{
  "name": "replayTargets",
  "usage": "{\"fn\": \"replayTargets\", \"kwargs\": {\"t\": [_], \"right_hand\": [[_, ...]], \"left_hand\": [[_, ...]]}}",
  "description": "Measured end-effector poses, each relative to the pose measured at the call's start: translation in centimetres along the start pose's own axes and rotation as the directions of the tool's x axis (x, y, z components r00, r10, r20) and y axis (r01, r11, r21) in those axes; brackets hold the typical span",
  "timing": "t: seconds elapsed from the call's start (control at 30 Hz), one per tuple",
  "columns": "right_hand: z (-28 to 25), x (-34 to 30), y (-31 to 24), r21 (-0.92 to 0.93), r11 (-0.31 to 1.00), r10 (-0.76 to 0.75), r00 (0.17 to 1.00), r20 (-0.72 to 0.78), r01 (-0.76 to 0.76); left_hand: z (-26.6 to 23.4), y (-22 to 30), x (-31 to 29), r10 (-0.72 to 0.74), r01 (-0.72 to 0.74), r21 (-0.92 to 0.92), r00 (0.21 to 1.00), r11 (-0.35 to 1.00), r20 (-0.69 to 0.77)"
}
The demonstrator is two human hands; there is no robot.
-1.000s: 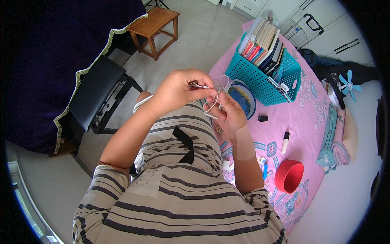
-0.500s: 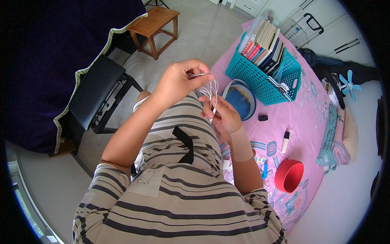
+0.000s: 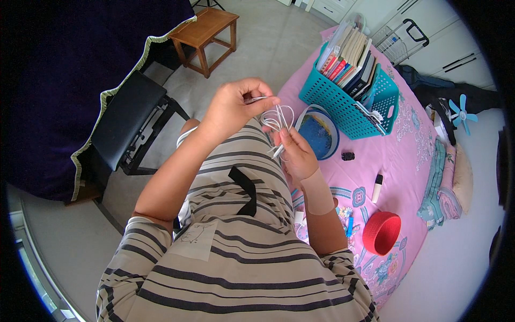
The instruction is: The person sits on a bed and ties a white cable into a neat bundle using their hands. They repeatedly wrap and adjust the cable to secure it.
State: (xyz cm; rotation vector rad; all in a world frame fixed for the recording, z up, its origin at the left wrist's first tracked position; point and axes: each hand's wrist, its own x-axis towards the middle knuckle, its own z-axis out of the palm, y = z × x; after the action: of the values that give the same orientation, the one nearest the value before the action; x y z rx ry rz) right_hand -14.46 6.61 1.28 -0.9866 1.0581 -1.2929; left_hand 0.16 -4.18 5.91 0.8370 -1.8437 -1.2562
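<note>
Between my two hands is a thin white cable (image 3: 279,119), gathered into loose loops. My left hand (image 3: 236,107) pinches a strand of it between thumb and fingertips above the loops. Lower and to the right, my right hand (image 3: 296,153) is closed around the lower part of the bundle, where a white plug end sticks out below the fingers. Both hands are held up in front of my striped clothing, just left of a blue round container (image 3: 316,134) with a white rim.
A pink patterned bedspread (image 3: 343,177) carries a teal basket (image 3: 343,115) of books, a red woven basket (image 3: 381,233), a small black object (image 3: 347,156) and a white bottle with a black cap (image 3: 377,188). On the left stand a black bench (image 3: 129,121) and a wooden stool (image 3: 206,27).
The cable loops have spread wider and swung left between the hands. My right hand has turned slightly, and the plug end points down to the left. My left hand keeps its pinch.
</note>
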Motion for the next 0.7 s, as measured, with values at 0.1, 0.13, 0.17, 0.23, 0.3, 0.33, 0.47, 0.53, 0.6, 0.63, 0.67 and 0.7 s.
{"fn": "replayTargets", "kwargs": {"t": [0.1, 0.13, 0.17, 0.23, 0.3, 0.33, 0.47, 0.53, 0.6, 0.63, 0.67, 0.7], "right_hand": [[0.0, -0.2, -0.9, 0.266, 0.961, 0.056, 0.996, 0.064, -0.071], [0.0, -0.2, -1.1, 0.275, 0.957, 0.081, 0.996, 0.043, -0.090], [-0.1, -0.1, -1.3, 0.285, 0.952, 0.107, 0.994, 0.022, -0.109], [-0.2, 0.1, -1.2, 0.312, 0.941, 0.143, 0.990, -0.019, -0.130], [-0.2, 0.3, -0.6, 0.342, 0.930, 0.162, 0.985, -0.052, -0.135], [-0.1, 0.4, -0.4, 0.324, 0.937, 0.163, 0.984, -0.079, -0.129], [-0.6, 0.8, 1.1, 0.219, 0.973, 0.098, 0.988, -0.117, -0.071], [-1.4, 1.2, 3.1, 0.089, 0.996, 0.002, 0.986, -0.169, 0.013], [-1.7, 1.7, 4.9, -0.110, 0.987, -0.144, 0.955, -0.261, 0.119], [-0.8, 1.5, 3.8, -0.278, 0.955, -0.180, 0.951, -0.251, 0.107], [0.1, 1.0, 2.2, -0.438, 0.894, -0.215, 0.948, -0.235, 0.094], [0.5, 0.7, 1.1, -0.589, 0.805, -0.251, 0.942, -0.221, 0.077]], "left_hand": [[-0.1, -0.9, -0.1, -0.029, 0.029, 0.005, 0.999, 1.000, 0.014], [0.0, -1.9, -0.1, -0.033, 0.033, -0.011, 0.999, 0.999, 0.025], [0.0, -2.5, -0.1, -0.037, 0.038, -0.027, 0.999, 0.999, 0.035], [0.2, -2.4, -0.4, -0.274, 0.331, -0.341, 0.940, 0.880, 0.205], [0.7, -2.4, -1.0, -0.385, 0.510, -0.529, 0.860, 0.678, 0.335], [1.4, -2.6, -1.5, -0.409, 0.544, -0.589, 0.839, 0.597, 0.359], [3.3, -4.0, -2.5, -0.499, 0.629, -0.694, 0.753, 0.351, 0.430], [3.9, -3.5, -2.7, -0.468, 0.626, -0.709, 0.758, 0.325, 0.454], [4.5, -2.8, -2.8, -0.495, 0.618, -0.707, 0.759, 0.342, 0.423], [4.6, -3.1, -3.0, -0.475, 0.605, -0.702, 0.776, 0.375, 0.415], [4.8, -3.8, -3.3, -0.454, 0.590, -0.697, 0.793, 0.408, 0.406], [5.1, -3.7, -3.3, -0.427, 0.578, -0.689, 0.808, 0.438, 0.406]]}}
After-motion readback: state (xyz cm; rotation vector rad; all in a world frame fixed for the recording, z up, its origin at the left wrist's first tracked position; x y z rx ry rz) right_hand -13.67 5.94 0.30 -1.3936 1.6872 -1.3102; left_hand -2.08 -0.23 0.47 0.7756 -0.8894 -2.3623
